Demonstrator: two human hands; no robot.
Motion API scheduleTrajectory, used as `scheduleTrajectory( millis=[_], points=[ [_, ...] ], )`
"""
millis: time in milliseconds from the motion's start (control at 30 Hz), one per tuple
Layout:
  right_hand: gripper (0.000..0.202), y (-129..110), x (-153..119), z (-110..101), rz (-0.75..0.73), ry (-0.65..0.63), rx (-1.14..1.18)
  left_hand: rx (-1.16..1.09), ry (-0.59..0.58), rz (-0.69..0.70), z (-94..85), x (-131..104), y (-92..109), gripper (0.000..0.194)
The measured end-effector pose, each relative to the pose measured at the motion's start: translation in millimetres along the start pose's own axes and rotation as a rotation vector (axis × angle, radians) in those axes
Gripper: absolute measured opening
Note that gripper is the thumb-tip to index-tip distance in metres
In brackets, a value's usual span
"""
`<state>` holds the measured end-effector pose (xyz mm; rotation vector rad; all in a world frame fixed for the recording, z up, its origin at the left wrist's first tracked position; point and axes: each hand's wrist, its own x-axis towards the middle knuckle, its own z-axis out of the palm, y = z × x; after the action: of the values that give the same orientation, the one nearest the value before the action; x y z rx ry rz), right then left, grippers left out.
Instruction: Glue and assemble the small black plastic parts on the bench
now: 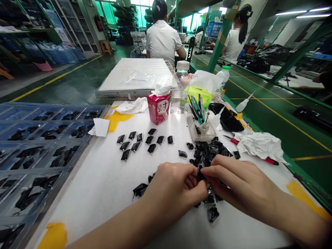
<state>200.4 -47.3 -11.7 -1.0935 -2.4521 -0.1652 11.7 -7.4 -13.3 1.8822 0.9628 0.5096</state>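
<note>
Just above the white table top (103,193), my left hand (178,183) and my right hand (233,180) meet, fingertips close together. A small black piece (200,172) is pinched between them, gripped by both; its lower part is hidden by fingers. Behind and beneath the hands spreads a heap of small black parts (210,148), some with clear film. Farther left, several black pieces (135,146) lie apart in loose rows. One more piece (182,154) sits between rows and heap. Left of my left wrist are a few black parts (140,189), partly covered by the hand.
Blue divided trays (62,166) with black parts stand at left. Behind the pieces are a red tissue box (158,108), a bottle (178,100) and a clear holder (201,129) with tools. A crumpled white cloth (259,147) lies right. Two people in white shirts are beyond.
</note>
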Motion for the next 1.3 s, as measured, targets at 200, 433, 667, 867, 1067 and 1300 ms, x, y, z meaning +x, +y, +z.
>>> scheduleTrajectory(
  millis=[200, 433, 667, 867, 1067, 1300],
  points=[
    [0.014, 0, 2, 3, 0.021, 0.036, 0.016, 0.159, 0.091, 0.149, 0.2, -1, -5, 0.023],
    [0.013, 0, 4, 8, 0.013, 0.055, -0.007, 0.235, 0.146, 0.233, 2.4, -1, -9, 0.021],
    [0.011, 0, 9, 1, 0.118, 0.161, -0.004, -0.109, -0.062, -0.050, -3.9, 3, 1, 0.021],
    [0.019, 40, -13, -33, 0.474, 0.049, -0.386, -0.446, -0.161, -0.252, -14.0, 8, 7, 0.011],
    [0.020, 103, -62, -36, 0.482, -0.371, -0.254, -0.550, -0.136, -0.254, -18.4, 11, 4, 0.005],
    [0.011, 103, -62, -29, 0.405, -0.477, -0.065, -0.663, -0.139, -0.254, -18.1, 13, 3, 0.017]
  ],
)
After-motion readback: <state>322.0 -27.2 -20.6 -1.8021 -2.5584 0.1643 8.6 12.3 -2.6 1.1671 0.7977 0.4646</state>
